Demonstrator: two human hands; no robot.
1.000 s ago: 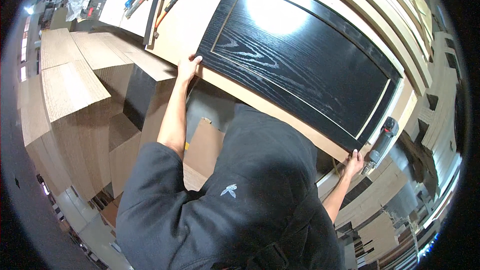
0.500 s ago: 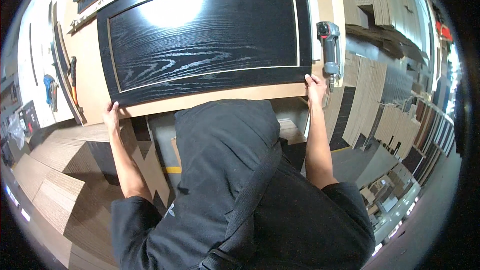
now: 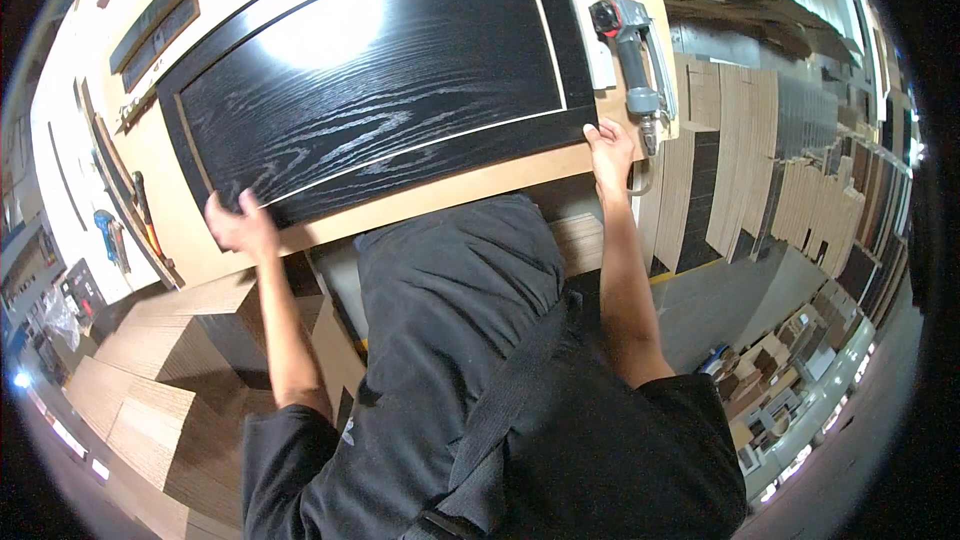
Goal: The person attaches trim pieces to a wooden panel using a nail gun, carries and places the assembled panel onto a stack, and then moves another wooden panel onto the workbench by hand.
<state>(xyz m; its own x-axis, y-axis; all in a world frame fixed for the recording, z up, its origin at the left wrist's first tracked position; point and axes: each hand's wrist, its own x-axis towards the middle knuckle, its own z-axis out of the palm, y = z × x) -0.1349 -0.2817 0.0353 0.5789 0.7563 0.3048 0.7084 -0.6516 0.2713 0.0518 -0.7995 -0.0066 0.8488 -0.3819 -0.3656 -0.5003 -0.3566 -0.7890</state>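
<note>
A framed black wood-grain door panel (image 3: 400,70) lies on the tan workbench top (image 3: 440,182), with a bright reflection on its glossy face. Pale lines run along the inner edge of its frame. At the near right corner my right hand (image 3: 611,152) grips the panel's edge, thumb on top and the other fingers partly hidden. My left hand (image 3: 246,230) is over the near left corner, slightly blurred, its thumb and fingers spread. Whether it touches the panel I cannot tell. Just right of the panel rests a grey-and-black air tool (image 3: 632,58) with a metal hose coupling.
Dark wooden strips (image 3: 157,30) lie beyond the panel's left end. An orange-and-black handled tool (image 3: 147,212) and a blue-handled tool (image 3: 108,237) are at the far left. Stacked boards (image 3: 150,370) stand below left, and more upright panels (image 3: 740,160) stand to the right.
My left hand has let go of the panel's near left corner and moved inward over it, fingers spreading. My right hand keeps its hold. The view has turned, so the bench appears more tilted.
</note>
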